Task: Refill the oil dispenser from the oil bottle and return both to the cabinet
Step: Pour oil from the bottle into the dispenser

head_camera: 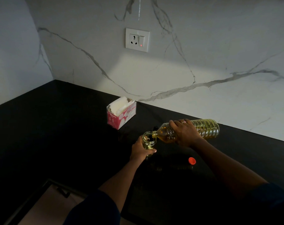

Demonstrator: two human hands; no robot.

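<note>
Amber oil bottle (206,128) tips over dispenser (148,140) near countertop's (56,127) back edge.
Your right hand (185,132) grips the bottle; left hand (141,151) clasps the dispenser.

Black glossy countertop (56,127), running back into the corner on the far left and butting up against the marble wall. Not much sits on it. A pink and white tissue box (121,114) with its top torn open is out beyond the left hand (142,150), near the wall. A red cap (192,160) lies on the near side of the right hand (185,132) (the one gripping the oil bottle (206,129)), well apart from the box. The open glass dispenser (148,140) stands upright in the left hand's grip, apparently on the counter, though its base is hidden. Just past the hands there's a small dark thing (155,127), too dim to tell what.
</note>
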